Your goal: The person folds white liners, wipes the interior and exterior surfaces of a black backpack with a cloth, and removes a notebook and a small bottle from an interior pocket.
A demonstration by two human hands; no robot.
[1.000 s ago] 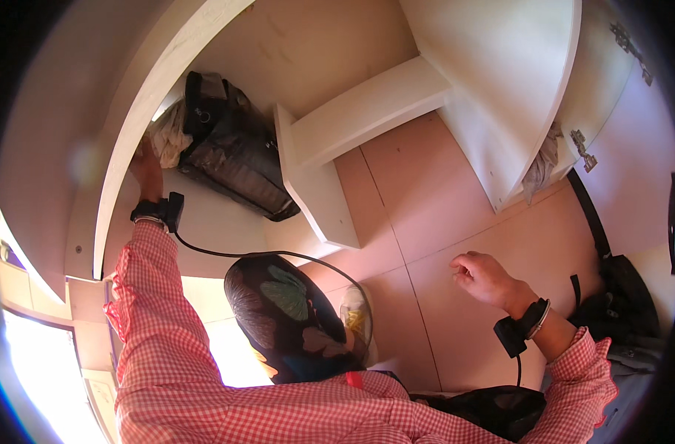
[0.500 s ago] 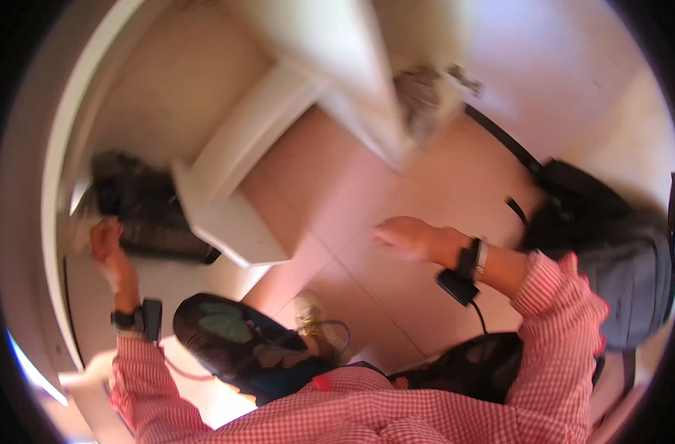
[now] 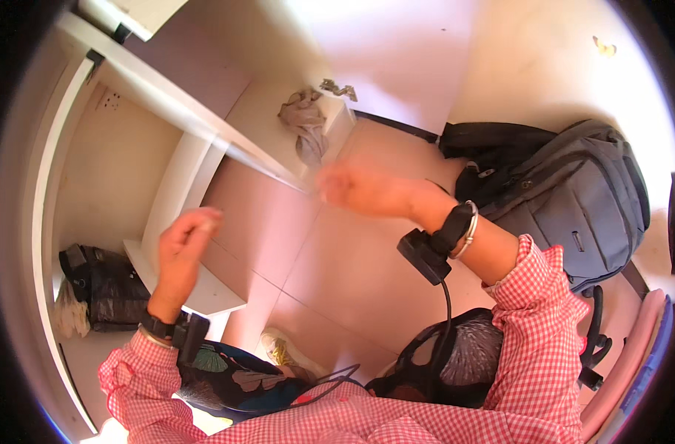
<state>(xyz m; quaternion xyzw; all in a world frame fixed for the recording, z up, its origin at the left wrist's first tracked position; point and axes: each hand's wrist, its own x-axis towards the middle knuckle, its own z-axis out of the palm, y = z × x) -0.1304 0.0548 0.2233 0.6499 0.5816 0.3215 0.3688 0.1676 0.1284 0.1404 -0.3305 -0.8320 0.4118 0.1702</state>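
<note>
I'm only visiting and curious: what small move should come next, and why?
Perhaps bring the right hand slightly toward the greyish cloth. The cloth shows just beyond that hand in the picture, while the left hand is clearly farther off. Blur hides the right hand's exact grip.

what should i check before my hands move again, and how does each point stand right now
1. Left hand empty: ok, nothing shows in it.
2. Right hand empty: cannot tell, it is blurred.
3. Right hand apart from the grey cloth: cannot tell, they lie close in view.
4. Left hand off the black bag: ok, there is a visible gap.
5. Black cable at the right wrist away from the fingers: ok, it hangs below the wrist.
</note>
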